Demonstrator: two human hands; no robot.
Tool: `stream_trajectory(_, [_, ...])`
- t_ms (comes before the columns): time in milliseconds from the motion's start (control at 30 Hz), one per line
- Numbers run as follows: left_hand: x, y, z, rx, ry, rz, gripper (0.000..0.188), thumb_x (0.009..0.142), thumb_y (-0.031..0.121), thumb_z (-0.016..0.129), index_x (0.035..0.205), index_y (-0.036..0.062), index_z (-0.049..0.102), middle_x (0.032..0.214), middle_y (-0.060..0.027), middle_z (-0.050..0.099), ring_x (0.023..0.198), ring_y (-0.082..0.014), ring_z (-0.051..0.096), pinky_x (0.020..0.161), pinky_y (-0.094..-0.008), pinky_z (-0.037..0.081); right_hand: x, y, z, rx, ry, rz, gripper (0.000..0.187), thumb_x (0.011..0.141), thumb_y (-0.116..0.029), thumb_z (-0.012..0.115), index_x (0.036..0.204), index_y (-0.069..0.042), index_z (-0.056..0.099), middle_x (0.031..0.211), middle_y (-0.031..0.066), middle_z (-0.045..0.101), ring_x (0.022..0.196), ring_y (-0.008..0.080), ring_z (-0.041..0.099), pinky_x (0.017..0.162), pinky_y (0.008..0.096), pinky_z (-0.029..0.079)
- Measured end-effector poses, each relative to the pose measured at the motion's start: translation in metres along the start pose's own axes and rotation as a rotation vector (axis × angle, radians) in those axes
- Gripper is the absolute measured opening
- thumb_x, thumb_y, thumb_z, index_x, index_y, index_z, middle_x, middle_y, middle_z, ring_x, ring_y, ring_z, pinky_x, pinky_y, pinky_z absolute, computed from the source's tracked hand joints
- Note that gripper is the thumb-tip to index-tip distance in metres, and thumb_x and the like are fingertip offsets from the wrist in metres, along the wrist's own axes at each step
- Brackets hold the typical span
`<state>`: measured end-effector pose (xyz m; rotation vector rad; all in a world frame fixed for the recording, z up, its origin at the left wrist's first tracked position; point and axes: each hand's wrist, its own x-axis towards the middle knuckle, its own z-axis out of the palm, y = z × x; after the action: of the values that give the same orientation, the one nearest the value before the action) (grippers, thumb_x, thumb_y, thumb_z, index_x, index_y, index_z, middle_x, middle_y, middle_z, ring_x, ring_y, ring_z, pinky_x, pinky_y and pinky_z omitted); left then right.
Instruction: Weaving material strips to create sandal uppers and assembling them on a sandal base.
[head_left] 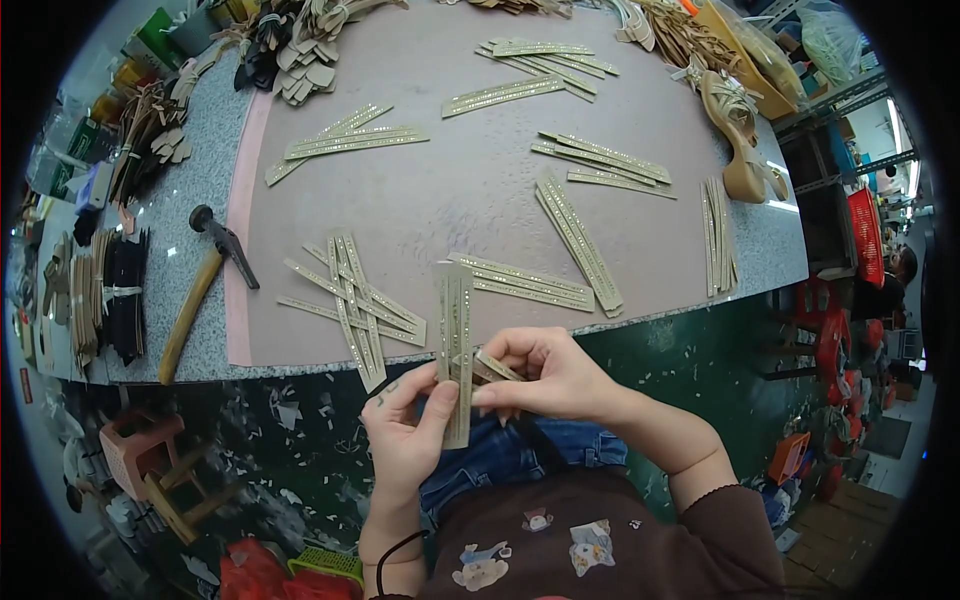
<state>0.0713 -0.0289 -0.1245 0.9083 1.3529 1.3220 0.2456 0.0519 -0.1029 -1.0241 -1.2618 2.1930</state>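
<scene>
My left hand pinches a pale green strap with rows of shiny studs, held upright just off the table's front edge. A second studded strap crosses beside it, and my right hand grips its end between thumb and fingers. Where the two straps meet is partly hidden by my fingers. Close by on the table lie a crossed pile of similar straps to the left and another group just beyond my right hand.
More studded straps lie in groups across the pinkish mat. A hammer rests at left near bundled dark strips. At right stands a heeled sandal. Stools are on the scrap-littered floor, and another person sits far right.
</scene>
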Motion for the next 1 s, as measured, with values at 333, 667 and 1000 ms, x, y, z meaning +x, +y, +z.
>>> stream_trajectory(333, [0.0, -0.015, -0.013, -0.153, 0.002, -0.125, 0.026, 0.081, 0.001, 0.072, 0.106, -0.0051, 0.068, 0.076, -0.0051, 0.067, 0.06, -0.0076, 0.053, 0.056, -0.0173, 0.043, 0.003, 0.009, -0.016, -0.099, -0.047, 0.032, 0.008, 0.085, -0.009, 0.07, 0.084, -0.002, 0.067, 0.066, -0.0003, 0.063, 0.056, 0.0042, 0.051, 0.051, 0.0172, 0.038])
stream_trajectory(667, [0.002, -0.01, -0.014, -0.047, -0.006, -0.055, 0.026, 0.082, 0.001, 0.071, 0.107, -0.007, 0.067, 0.082, -0.0089, 0.07, 0.065, -0.0087, 0.059, 0.06, -0.017, 0.046, 0.006, 0.007, -0.012, -0.251, 0.024, 0.005, 0.007, 0.084, -0.009, 0.069, 0.081, -0.003, 0.068, 0.065, -0.0018, 0.063, 0.055, 0.0035, 0.046, 0.051, 0.0167, 0.033])
stream_trajectory(1000, [0.002, -0.008, -0.015, -0.025, 0.041, -0.122, 0.026, 0.085, -0.003, 0.064, 0.11, -0.0081, 0.066, 0.083, -0.009, 0.07, 0.066, -0.0085, 0.059, 0.06, -0.0189, 0.048, 0.005, 0.009, -0.017, -0.294, 0.009, -0.009, 0.008, 0.084, -0.01, 0.07, 0.085, -0.002, 0.07, 0.067, -0.0009, 0.064, 0.054, 0.0039, 0.046, 0.05, 0.0171, 0.033])
